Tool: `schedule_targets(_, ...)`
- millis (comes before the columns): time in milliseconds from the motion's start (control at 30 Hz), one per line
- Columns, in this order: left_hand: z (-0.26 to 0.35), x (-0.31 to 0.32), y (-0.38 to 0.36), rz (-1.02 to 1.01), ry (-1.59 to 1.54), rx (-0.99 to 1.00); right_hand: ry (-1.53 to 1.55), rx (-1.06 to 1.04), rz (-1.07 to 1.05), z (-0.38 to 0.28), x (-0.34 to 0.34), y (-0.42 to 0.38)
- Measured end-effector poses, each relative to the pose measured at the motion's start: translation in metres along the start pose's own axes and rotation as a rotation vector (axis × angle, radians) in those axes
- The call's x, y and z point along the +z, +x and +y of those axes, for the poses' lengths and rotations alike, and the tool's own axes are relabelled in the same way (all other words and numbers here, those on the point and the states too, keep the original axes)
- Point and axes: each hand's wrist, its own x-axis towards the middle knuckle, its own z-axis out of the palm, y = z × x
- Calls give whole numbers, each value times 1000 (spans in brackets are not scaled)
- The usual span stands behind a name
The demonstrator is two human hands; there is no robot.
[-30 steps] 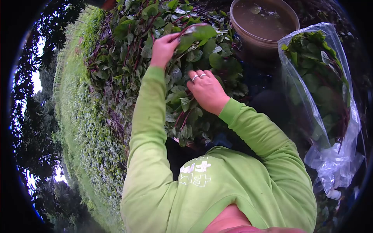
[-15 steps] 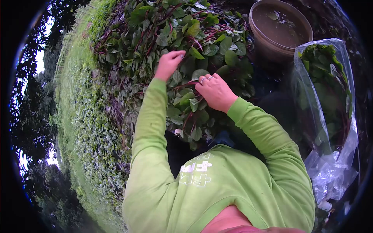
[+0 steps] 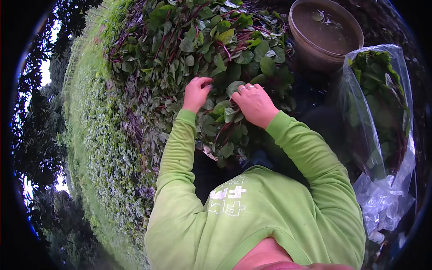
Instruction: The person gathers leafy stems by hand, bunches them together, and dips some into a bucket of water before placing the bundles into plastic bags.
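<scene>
A large heap of Malabar spinach (image 3: 198,40), with green leaves and purple-red stems, lies in front of me. My right hand (image 3: 256,104), with rings on its fingers, is closed around a small bunch of Malabar spinach stems (image 3: 229,112); leaves stick out past the fingers and below the hand. To its left, my left hand (image 3: 197,93) hovers just over the heap, thumb and fingers pinched together. Whatever may be between those fingertips is too small to make out. The two hands are a short gap apart.
A brown bucket of murky water (image 3: 326,29) with a leaf floating in it stands at the upper right. Below it, a clear plastic bag (image 3: 382,175) holds more leafy greens. Grass and low plants (image 3: 96,135) stretch along the left.
My left hand has come down and slightly toward me, nearer the bunch. My right hand has shifted slightly right and still grips the stems, while the purple stem end by its fingers no longer shows.
</scene>
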Motion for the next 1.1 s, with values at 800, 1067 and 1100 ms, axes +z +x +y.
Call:
schedule_targets(800,33,-11,85,294,107,438,-37,-69,-9,-4,16,11)
schedule_targets(1067,32,30,162,140,446,387,-30,-51,98,2,16,10)
schedule_targets(1100,30,25,164,106,454,455,-62,-63,80,3,13,10)
